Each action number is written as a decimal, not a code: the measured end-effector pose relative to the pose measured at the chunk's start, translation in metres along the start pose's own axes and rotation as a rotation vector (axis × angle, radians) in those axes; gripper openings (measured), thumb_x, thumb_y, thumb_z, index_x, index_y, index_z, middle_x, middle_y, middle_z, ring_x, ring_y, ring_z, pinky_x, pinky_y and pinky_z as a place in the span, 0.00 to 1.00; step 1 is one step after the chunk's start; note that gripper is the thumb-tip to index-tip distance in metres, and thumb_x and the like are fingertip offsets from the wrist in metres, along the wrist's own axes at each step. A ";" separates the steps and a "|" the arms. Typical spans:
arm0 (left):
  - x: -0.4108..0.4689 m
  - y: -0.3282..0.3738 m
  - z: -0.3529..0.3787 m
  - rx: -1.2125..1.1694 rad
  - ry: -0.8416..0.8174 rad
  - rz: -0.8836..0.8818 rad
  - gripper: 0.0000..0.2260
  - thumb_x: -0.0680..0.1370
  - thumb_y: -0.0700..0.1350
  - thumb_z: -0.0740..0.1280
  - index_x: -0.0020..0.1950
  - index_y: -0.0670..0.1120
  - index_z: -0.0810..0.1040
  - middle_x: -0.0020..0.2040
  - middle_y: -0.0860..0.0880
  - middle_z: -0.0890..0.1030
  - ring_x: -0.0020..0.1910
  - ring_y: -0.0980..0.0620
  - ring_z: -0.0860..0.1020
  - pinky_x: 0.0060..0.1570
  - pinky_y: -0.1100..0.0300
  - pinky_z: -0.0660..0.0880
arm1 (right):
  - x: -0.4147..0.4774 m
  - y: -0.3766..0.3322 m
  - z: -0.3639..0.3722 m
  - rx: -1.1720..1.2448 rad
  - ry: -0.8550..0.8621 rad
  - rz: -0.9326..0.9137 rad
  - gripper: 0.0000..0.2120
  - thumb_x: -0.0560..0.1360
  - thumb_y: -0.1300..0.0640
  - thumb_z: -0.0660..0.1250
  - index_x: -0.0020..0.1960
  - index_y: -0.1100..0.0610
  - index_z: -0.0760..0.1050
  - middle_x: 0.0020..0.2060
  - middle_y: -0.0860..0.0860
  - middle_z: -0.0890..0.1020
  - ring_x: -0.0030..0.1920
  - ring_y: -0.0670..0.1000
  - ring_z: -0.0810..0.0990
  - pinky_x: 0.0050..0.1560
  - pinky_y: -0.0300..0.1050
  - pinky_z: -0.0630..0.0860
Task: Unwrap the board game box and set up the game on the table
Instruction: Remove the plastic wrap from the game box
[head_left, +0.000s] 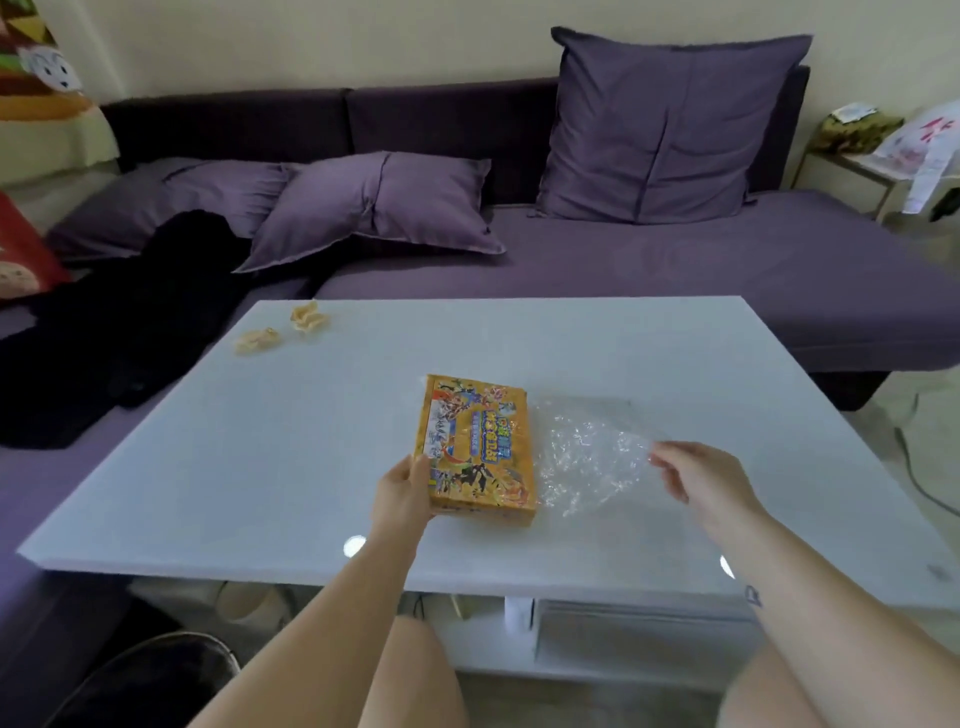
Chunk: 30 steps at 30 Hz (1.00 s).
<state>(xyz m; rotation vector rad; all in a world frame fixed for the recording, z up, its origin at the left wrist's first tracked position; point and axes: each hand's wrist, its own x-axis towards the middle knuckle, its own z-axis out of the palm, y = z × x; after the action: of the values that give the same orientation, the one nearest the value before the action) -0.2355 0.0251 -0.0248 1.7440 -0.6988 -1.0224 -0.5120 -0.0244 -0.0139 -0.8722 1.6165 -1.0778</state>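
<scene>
Before a purple sofa (675, 270), on a white table (260, 467), a yellow board game box (478, 441) is lying near the front edge, clear plastic wrap (587, 457) spreading just beside it. The left grip (402, 493) is holding the box's near corner, and the right grip (701, 480) is pinching the wrap.

I can't spell out any of the writing here. The box (478, 441), held at its near corner in my left grip (402, 488), has a band of large yellow-and-blue characters along its lid, just beyond that grip. They are too blurred to read. The long side that this grip touches has a pale strip with small dark marks, also illegible. Far beyond my right grip (696, 478), up and to its outer side, a white bag (930, 150) shows red strokes I can't make out. A small dark mark (753, 596) on the forearm behind that grip is unreadable too.
</scene>
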 end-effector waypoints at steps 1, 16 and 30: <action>0.003 -0.003 0.001 0.102 0.033 0.035 0.14 0.81 0.47 0.55 0.42 0.44 0.76 0.35 0.46 0.78 0.36 0.46 0.76 0.40 0.55 0.73 | 0.000 0.000 -0.001 0.031 -0.039 0.033 0.05 0.75 0.62 0.66 0.41 0.62 0.77 0.33 0.55 0.79 0.29 0.51 0.72 0.33 0.39 0.70; 0.020 -0.011 0.010 0.288 0.328 0.061 0.16 0.80 0.37 0.53 0.61 0.41 0.77 0.54 0.43 0.80 0.42 0.48 0.73 0.33 0.59 0.64 | 0.003 0.002 0.000 0.244 -0.584 0.376 0.10 0.79 0.66 0.56 0.55 0.63 0.75 0.50 0.62 0.82 0.45 0.59 0.83 0.37 0.49 0.82; 0.030 0.005 0.010 0.380 0.131 0.164 0.12 0.78 0.40 0.59 0.36 0.45 0.74 0.30 0.47 0.75 0.29 0.47 0.71 0.30 0.60 0.66 | 0.001 0.013 0.036 0.236 -0.673 0.404 0.15 0.74 0.74 0.62 0.59 0.68 0.72 0.45 0.63 0.82 0.38 0.57 0.83 0.42 0.50 0.80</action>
<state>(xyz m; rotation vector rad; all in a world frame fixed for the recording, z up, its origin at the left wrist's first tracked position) -0.2297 -0.0057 -0.0319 2.0174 -0.9823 -0.6867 -0.4785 -0.0294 -0.0316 -0.6188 1.0120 -0.5810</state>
